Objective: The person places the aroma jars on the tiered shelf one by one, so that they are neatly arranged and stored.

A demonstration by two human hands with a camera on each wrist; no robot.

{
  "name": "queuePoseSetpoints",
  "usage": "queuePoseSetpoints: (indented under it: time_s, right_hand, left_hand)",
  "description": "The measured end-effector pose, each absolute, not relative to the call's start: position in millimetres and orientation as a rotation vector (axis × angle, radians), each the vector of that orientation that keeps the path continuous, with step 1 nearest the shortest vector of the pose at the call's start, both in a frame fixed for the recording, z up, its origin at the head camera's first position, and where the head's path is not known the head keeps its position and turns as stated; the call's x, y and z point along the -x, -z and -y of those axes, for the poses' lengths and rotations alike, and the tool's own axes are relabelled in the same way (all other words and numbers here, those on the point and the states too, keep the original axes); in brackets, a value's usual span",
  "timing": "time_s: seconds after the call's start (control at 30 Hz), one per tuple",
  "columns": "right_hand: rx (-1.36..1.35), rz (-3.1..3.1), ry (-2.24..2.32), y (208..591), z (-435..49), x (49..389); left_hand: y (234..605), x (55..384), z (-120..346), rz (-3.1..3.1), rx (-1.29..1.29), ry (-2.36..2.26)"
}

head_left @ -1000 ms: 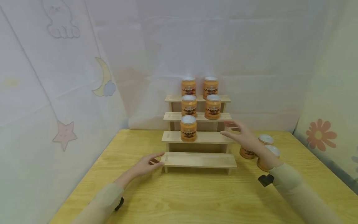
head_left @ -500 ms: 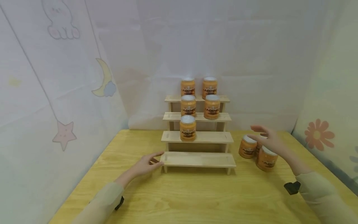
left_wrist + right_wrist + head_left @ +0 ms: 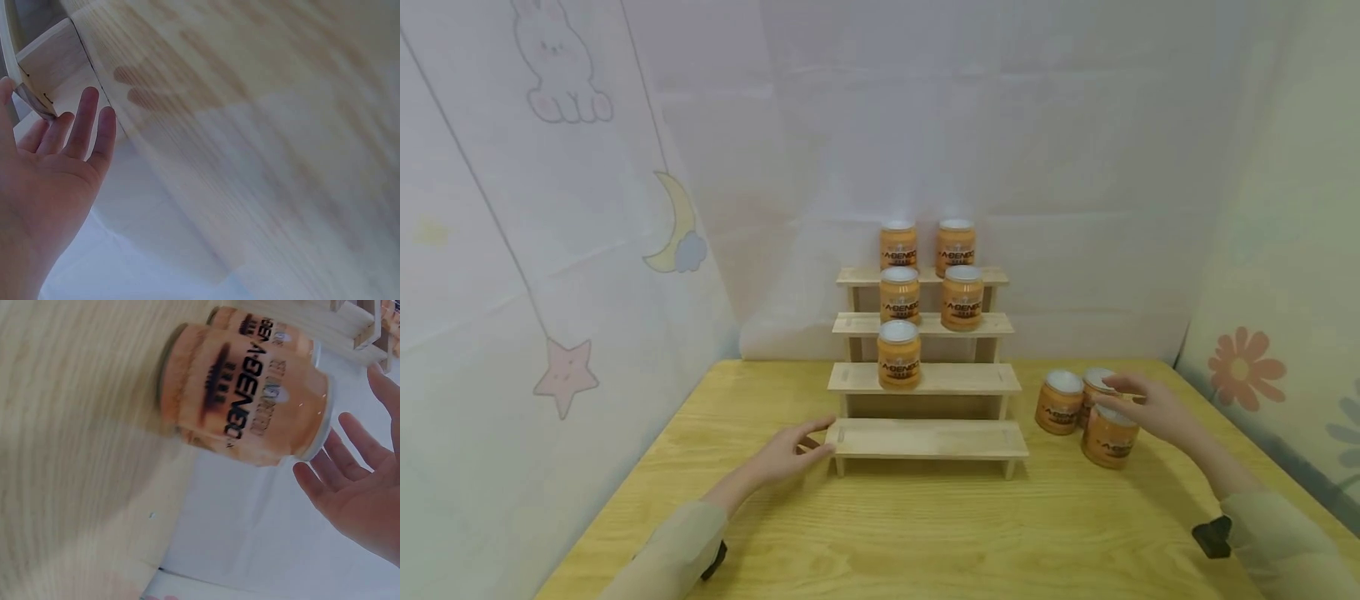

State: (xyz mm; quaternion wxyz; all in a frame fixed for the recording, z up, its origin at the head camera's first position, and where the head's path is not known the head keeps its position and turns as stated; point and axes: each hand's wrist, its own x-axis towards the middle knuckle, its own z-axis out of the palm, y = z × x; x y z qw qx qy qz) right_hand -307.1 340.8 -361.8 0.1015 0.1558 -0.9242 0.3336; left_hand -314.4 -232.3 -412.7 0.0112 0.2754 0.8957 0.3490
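A stepped wooden display stand (image 3: 925, 437) holds several orange cans with silver lids. On its third tier from the bottom is an orange can (image 3: 962, 304); a single can (image 3: 898, 358) is on the second. My left hand (image 3: 782, 454) touches the left end of the lowest tier, fingers loosely extended in the left wrist view. Three more cans stand upright on the table to the right. Above the front can (image 3: 1108, 442) of these hovers my right hand (image 3: 1157, 412), its fingers spread near the lid. In the right wrist view nothing lies within that hand (image 3: 369, 487).
The yellow wood-grain table (image 3: 880, 533) carries the stand and the loose cans. Behind them hangs a pale cloth backdrop (image 3: 1075, 167), with printed side cloths at left and right. The other two loose cans (image 3: 1060, 404) stand close by the front one.
My right hand has moved from beside the stand's second tier rightward and down to the loose cans. My left hand stays at the stand's end. The head view has tilted slightly up.
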Motion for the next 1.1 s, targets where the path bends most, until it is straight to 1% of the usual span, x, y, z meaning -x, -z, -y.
queuePoseSetpoints:
  time_s: [0.27,0.5,0.67,0.8,1.1]
  right_hand:
    - [-0.472,2.775,-0.961,372,-351,309]
    - [-0.411,2.816,-0.935,375,-348,309]
    - [-0.430,2.824,-0.877,378,-346,309]
    - [-0.473,2.832,-0.907,380,-349,308]
    - [-0.427,2.956,-1.070,387,-354,307]
  left_hand:
    - [412,314,232,-2.767,-0.860,-1.126]
    - [413,317,234,-2.784,-0.829,-1.092]
    - [414,316,232,-2.787,-0.828,-1.078]
    - [414,316,231,-2.780,-0.838,-1.078]
    - [412,315,230,-2.805,-0.813,-1.067]
